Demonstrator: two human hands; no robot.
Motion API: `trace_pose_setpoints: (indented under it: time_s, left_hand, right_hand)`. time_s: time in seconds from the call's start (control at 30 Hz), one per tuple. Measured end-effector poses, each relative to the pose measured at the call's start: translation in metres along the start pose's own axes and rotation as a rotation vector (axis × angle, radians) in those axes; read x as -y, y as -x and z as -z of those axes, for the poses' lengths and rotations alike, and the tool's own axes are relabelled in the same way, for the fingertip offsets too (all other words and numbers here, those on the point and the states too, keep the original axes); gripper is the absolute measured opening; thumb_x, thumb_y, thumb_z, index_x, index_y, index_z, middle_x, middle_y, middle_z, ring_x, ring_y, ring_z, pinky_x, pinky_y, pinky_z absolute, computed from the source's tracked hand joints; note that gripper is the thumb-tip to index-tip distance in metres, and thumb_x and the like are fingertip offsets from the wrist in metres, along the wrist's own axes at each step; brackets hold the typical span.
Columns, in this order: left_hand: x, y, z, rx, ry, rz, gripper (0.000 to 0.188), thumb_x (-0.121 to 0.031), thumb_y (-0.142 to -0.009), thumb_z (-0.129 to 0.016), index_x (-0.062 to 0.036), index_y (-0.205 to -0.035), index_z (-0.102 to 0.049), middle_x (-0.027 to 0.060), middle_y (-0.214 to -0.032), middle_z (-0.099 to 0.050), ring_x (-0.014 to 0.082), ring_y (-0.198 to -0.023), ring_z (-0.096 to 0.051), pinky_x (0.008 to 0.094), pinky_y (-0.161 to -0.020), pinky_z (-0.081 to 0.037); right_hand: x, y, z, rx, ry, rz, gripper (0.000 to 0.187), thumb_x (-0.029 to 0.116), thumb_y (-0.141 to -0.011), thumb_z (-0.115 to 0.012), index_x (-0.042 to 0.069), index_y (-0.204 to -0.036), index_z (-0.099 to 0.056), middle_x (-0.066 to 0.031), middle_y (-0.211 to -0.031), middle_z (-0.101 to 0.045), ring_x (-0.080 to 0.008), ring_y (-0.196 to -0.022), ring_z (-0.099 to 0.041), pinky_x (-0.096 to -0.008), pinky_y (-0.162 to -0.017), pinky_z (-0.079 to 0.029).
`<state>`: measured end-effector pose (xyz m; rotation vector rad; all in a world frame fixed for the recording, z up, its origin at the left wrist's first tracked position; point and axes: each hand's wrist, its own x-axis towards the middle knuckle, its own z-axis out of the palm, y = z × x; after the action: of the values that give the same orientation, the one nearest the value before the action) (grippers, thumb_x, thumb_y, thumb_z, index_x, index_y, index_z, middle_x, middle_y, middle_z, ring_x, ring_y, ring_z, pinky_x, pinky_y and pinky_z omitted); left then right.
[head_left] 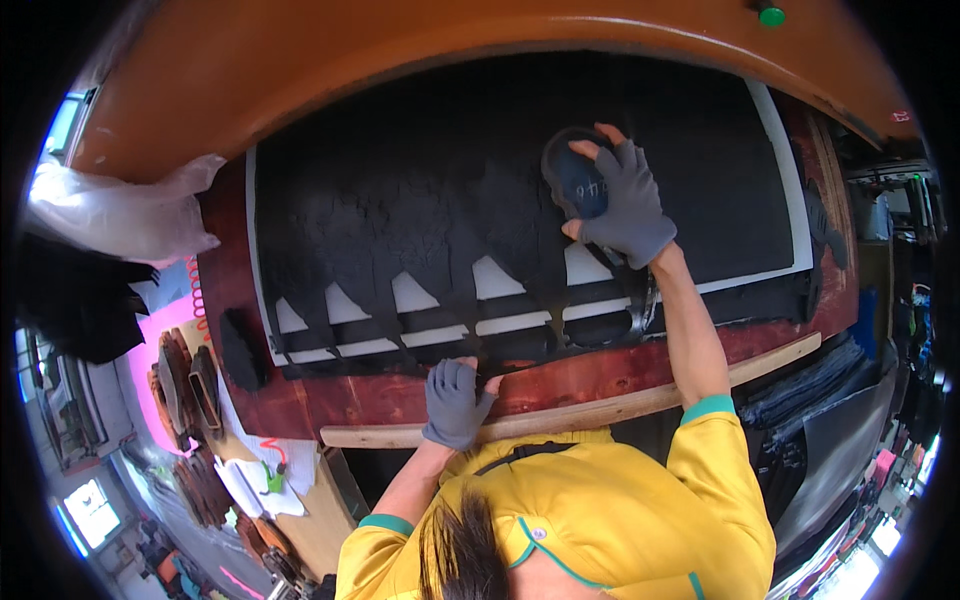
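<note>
Both hands wear grey fingerless gloves. My right hand (630,200) reaches over the far right part of a black sheet (420,130), its fingers and thumb gripping the rim of an oval cutting die (582,188), which has pale handwritten marks. The die is on or just above the sheet; the gap cannot be told. Sole-shaped openings along the sheet's near edge show a pale board (497,280) beneath. At the front edge of the reddish table (540,392), my left hand (456,400) rests by the sheet's border with thumb apart, holding nothing.
An orange machine beam (400,45) spans the far side, bearing a green button (771,17). A wooden strip (590,408) runs along the table's front. Cutting dies (180,385) stand at left, below clear plastic (125,205). Black sheets (815,390) are stacked at right.
</note>
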<state>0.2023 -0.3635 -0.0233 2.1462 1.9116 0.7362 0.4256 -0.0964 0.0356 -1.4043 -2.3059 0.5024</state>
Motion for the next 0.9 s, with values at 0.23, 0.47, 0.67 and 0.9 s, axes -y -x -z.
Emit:
trace_pose_setpoints:
  time_s: [0.23, 0.47, 0.67, 0.9]
  left_hand:
    - [-0.034, 0.017, 0.061, 0.372, -0.104, 0.09, 0.07, -0.048, -0.085, -0.069, 0.0089, -0.12, -0.05, 0.0163, -0.092, -0.055, 0.0315, -0.081, -0.056, 0.0408, -0.072, -0.045]
    - [-0.038, 0.041, 0.064, 0.565, 0.035, 0.167, 0.066, -0.045, -0.086, -0.068, 0.0076, -0.122, -0.049, 0.0181, -0.098, -0.056, 0.0347, -0.092, -0.056, 0.0409, -0.078, -0.046]
    - [-0.061, -0.008, 0.069, 0.252, 0.004, 0.098, 0.05, -0.03, -0.082, -0.076, 0.0004, -0.116, -0.054, 0.0173, -0.098, -0.056, 0.0375, -0.092, -0.054, 0.0437, -0.082, -0.045]
    - [-0.122, -0.091, -0.024, 0.367, 1.069, 0.478, 0.068, -0.025, -0.087, -0.075, 0.0007, -0.14, -0.041, 0.0177, -0.114, -0.063, 0.0211, -0.104, -0.063, 0.0332, -0.09, -0.049]
  right_hand:
    - [0.015, 0.021, 0.001, -0.013, -0.051, -0.02, 0.083, 0.029, -0.05, -0.084, 0.017, -0.127, -0.057, -0.0183, -0.146, -0.035, -0.0429, -0.129, -0.039, -0.0502, -0.105, -0.04]
    - [0.021, 0.071, 0.012, -0.018, -0.258, -0.024, 0.085, 0.025, -0.046, -0.082, 0.019, -0.128, -0.058, -0.0176, -0.147, -0.036, -0.043, -0.13, -0.04, -0.0491, -0.106, -0.039]
    - [-0.001, 0.066, 0.023, -0.033, -1.123, -0.285, 0.103, 0.028, -0.048, -0.082, 0.0, -0.141, -0.046, -0.0133, -0.132, -0.052, -0.026, -0.119, -0.055, -0.0346, -0.101, -0.045]
    - [0.003, 0.065, 0.027, -0.037, -1.26, -0.296, 0.095, 0.018, -0.05, -0.081, 0.003, -0.138, -0.049, -0.0118, -0.128, -0.054, -0.0241, -0.115, -0.057, -0.0331, -0.1, -0.046]
